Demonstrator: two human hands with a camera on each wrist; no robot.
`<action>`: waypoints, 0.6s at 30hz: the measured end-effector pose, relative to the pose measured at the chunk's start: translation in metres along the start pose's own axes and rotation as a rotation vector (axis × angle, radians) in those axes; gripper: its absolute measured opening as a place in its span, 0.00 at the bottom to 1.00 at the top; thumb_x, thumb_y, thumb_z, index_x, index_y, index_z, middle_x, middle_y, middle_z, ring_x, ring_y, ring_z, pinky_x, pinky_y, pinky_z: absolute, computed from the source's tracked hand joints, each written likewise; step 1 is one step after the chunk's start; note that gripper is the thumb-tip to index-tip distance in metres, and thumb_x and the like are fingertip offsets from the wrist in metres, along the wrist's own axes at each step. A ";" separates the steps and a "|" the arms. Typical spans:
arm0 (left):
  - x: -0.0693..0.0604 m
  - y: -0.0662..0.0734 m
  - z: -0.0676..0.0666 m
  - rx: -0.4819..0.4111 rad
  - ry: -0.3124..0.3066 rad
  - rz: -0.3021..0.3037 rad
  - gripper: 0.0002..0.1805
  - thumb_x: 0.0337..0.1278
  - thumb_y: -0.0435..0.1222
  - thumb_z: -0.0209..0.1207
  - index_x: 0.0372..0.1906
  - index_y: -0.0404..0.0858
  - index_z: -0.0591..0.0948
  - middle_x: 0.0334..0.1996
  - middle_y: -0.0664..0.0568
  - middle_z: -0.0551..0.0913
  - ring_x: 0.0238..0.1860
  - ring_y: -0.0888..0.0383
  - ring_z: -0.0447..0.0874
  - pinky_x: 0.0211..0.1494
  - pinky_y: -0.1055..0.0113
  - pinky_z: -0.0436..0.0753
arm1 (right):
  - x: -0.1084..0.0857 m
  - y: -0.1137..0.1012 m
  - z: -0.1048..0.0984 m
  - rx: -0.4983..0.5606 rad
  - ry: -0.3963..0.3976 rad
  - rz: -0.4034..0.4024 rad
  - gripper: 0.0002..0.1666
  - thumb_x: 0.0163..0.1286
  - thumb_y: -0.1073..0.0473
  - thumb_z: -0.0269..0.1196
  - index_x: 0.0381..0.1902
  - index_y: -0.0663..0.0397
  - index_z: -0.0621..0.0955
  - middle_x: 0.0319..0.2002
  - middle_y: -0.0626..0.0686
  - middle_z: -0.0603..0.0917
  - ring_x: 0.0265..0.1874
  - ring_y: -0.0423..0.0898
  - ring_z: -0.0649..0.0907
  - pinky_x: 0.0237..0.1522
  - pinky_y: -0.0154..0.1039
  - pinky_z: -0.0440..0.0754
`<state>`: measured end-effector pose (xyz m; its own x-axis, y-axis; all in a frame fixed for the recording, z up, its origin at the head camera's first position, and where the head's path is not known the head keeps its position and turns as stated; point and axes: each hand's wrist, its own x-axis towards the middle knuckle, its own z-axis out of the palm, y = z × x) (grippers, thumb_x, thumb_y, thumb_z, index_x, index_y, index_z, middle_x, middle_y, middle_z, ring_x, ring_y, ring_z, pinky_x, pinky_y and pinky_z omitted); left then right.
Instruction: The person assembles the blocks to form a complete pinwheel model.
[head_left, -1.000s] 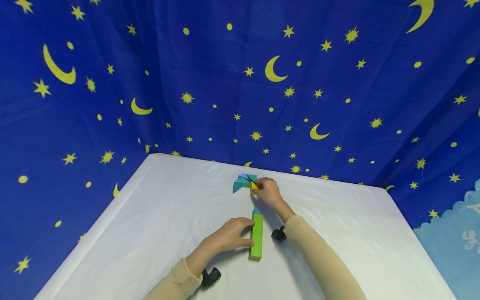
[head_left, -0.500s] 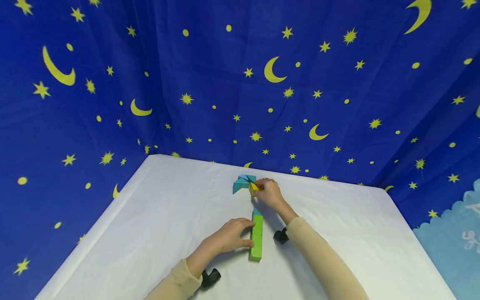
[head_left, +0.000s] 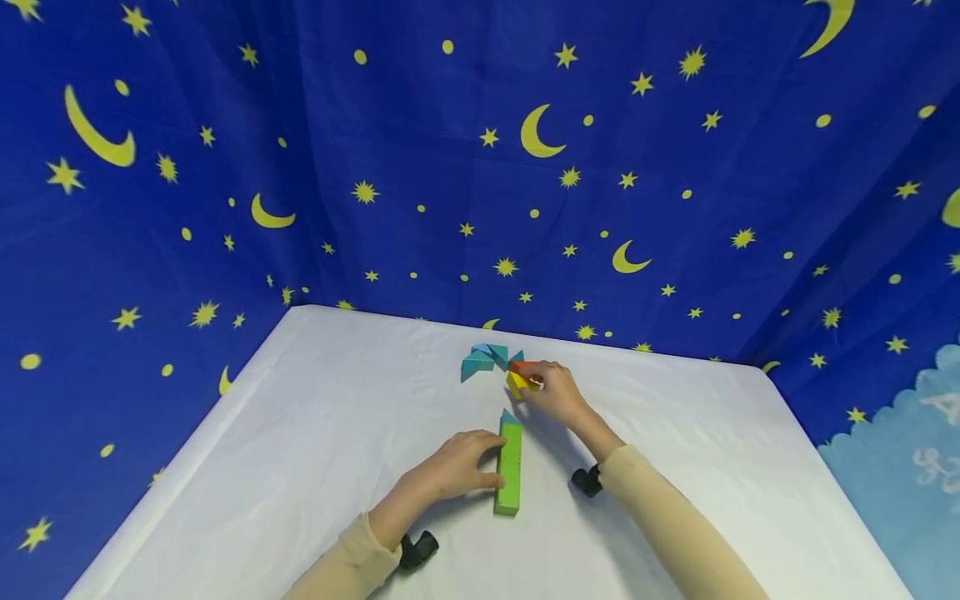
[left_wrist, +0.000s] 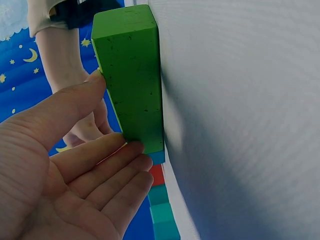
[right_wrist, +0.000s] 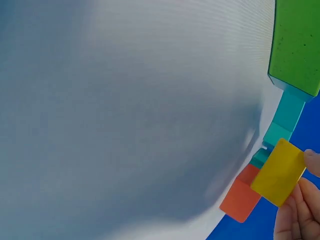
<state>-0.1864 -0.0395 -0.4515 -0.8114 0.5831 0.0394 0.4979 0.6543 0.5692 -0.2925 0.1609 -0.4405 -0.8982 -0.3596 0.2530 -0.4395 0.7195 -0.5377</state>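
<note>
Now we're over the white table (head_left: pixel 337 417): our left hand (head_left: pixel 456 467), thumb and fingers apart; teal blocks (head_left: pixel 477 362) farther back; green blocks (head_left: pixel 509 479) touching that left hand; then a red block (right_wrist: pixel 241 200) just beside the yellow block (right_wrist: pixel 280 172) our right hand (head_left: pixel 560 395) pinches.

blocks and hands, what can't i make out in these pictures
Head view: the right hand hides part of the red block and the yellow block.
Right wrist view: the top and right edges cut off part of the green block.
Left wrist view: the left hand covers part of the right hand.
</note>
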 end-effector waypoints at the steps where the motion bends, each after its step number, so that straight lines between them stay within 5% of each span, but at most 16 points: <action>1: 0.000 0.000 0.000 -0.001 -0.002 -0.002 0.34 0.51 0.45 0.68 0.60 0.32 0.74 0.57 0.44 0.76 0.60 0.48 0.71 0.63 0.57 0.69 | -0.002 0.000 -0.001 -0.003 -0.006 0.012 0.17 0.55 0.64 0.70 0.45 0.62 0.84 0.40 0.57 0.84 0.38 0.52 0.80 0.41 0.44 0.81; 7: -0.001 0.000 0.000 -0.014 -0.005 -0.010 0.34 0.51 0.45 0.67 0.61 0.32 0.74 0.58 0.44 0.76 0.60 0.49 0.71 0.63 0.57 0.68 | -0.010 -0.002 -0.005 0.008 -0.040 0.032 0.17 0.56 0.64 0.69 0.45 0.61 0.84 0.39 0.55 0.84 0.40 0.52 0.80 0.43 0.46 0.80; 18: -0.001 0.001 -0.001 -0.028 -0.012 -0.031 0.34 0.51 0.46 0.67 0.61 0.32 0.74 0.58 0.45 0.75 0.61 0.49 0.70 0.64 0.56 0.68 | -0.023 0.000 -0.004 -0.003 -0.079 -0.069 0.17 0.54 0.65 0.70 0.44 0.63 0.84 0.38 0.54 0.84 0.38 0.50 0.81 0.43 0.45 0.81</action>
<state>-0.1857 -0.0401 -0.4498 -0.8226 0.5686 0.0115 0.4634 0.6584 0.5932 -0.2718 0.1722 -0.4431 -0.8622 -0.4539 0.2249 -0.5002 0.6932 -0.5189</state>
